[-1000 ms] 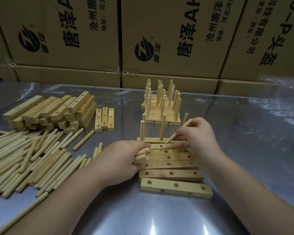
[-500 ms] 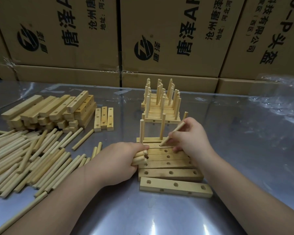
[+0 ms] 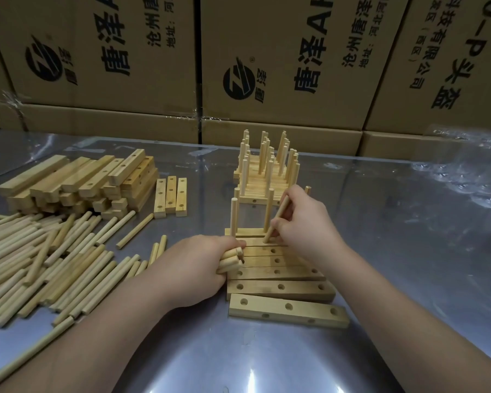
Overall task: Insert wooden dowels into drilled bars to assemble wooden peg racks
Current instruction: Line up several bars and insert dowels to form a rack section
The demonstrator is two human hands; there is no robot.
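- Pinching one dowel (image 3: 277, 219) with thumb and fingers, the right hand (image 3: 304, 222) has its grip clamped on the upper part. The dowel leans, and its lower tip touches a bar at the far end of the row of drilled bars (image 3: 281, 287). Which hole it meets I cannot tell.
- At the left end of the row, the left hand (image 3: 193, 268) has its grip clamped round a bundle of spare dowels (image 3: 230, 260).
- The dowel looks light, stiff and smooth, so it probably rolls and slips easily. A hold lower down should guide the tip better, with a push on the top end after that.
- The bars seem light and flat, and they may slide on the shiny worktop (image 3: 408, 265) under a sideways push.
- Behind the row stand the finished racks (image 3: 267, 168).
- Left of the row lie the loose dowels (image 3: 40, 251) and a stack of bars (image 3: 77, 182).
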